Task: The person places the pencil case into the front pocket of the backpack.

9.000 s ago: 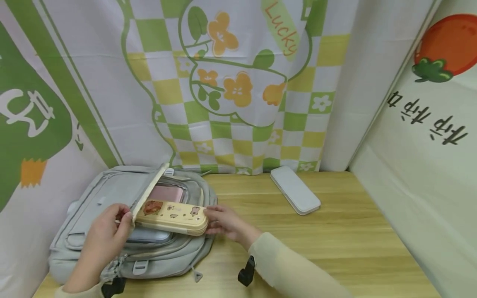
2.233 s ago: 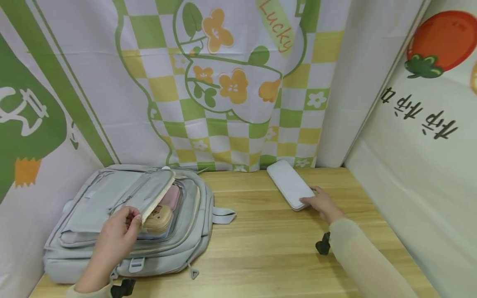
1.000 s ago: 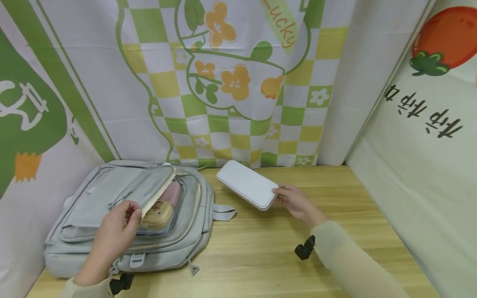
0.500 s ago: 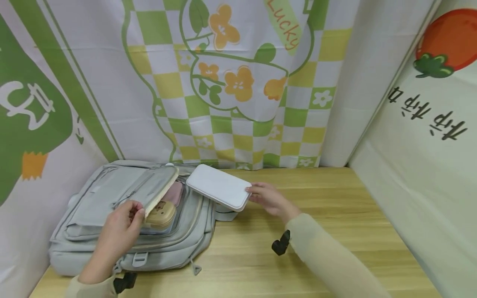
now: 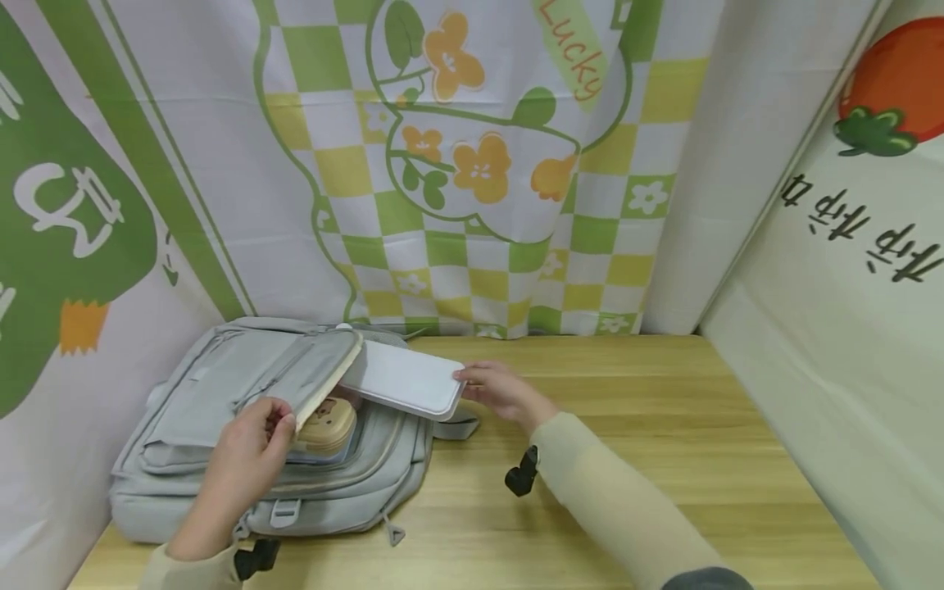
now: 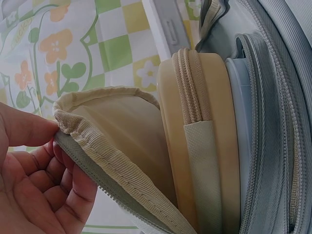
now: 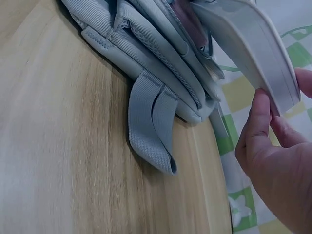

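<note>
A grey backpack (image 5: 199, 393) lies on the table with its front pocket unzipped. My left hand (image 5: 254, 447) pinches the pocket flap's pale-bound edge (image 6: 112, 161) and lifts it. Inside the pocket sits a yellow zipped pencil case (image 5: 324, 426) with a bear print, and a blue item (image 6: 239, 97) stands beside it. My right hand (image 5: 501, 393) pinches the near end of a white flat case (image 5: 409, 377) between thumb and fingers. The far end of that case is under the flap and hidden. A pink item (image 7: 187, 22) shows in the pocket in the right wrist view.
A grey webbing loop (image 7: 153, 122) sticks out from the bag's top end onto the wooden table (image 5: 627, 459). A triangular zipper pull (image 5: 394, 534) hangs at the near side. A printed curtain (image 5: 472, 205) closes off the back, and more cloth hangs at both sides.
The right hand picked the white case up from the table's back right and carried it left, its far end now under the flap. Earlier, the yellow pencil case went into the pocket.
</note>
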`<state>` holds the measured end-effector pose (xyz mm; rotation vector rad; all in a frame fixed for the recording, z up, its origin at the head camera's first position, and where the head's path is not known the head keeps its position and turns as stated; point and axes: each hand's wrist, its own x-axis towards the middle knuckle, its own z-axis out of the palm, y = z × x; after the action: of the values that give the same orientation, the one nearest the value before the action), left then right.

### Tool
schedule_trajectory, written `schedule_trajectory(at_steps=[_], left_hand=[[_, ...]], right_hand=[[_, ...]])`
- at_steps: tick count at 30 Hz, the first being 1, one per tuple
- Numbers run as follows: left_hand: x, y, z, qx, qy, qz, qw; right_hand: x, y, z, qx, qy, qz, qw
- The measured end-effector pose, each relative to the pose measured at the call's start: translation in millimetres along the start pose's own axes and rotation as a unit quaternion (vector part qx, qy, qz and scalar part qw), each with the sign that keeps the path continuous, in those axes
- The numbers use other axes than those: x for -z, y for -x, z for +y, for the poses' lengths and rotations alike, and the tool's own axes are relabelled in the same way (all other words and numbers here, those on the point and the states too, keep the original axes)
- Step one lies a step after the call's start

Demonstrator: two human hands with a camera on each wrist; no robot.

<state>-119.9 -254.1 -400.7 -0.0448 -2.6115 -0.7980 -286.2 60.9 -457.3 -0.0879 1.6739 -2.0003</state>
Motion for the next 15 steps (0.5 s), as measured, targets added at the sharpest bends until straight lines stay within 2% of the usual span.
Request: schedule_trajectory(at_steps=[6, 15], left_hand=[[-0.9, -0.3, -0.3, -0.002, 0.002, 0.002, 1.0], [-0.8, -1.5, -0.9, -0.002, 0.002, -0.005, 1.0]], right_hand=[[-8, -9.6, 6, -0.023, 0.013, 0.01, 0.9996], [-17, -16.7, 20, -0.05, -0.02, 0.062, 0.9966]])
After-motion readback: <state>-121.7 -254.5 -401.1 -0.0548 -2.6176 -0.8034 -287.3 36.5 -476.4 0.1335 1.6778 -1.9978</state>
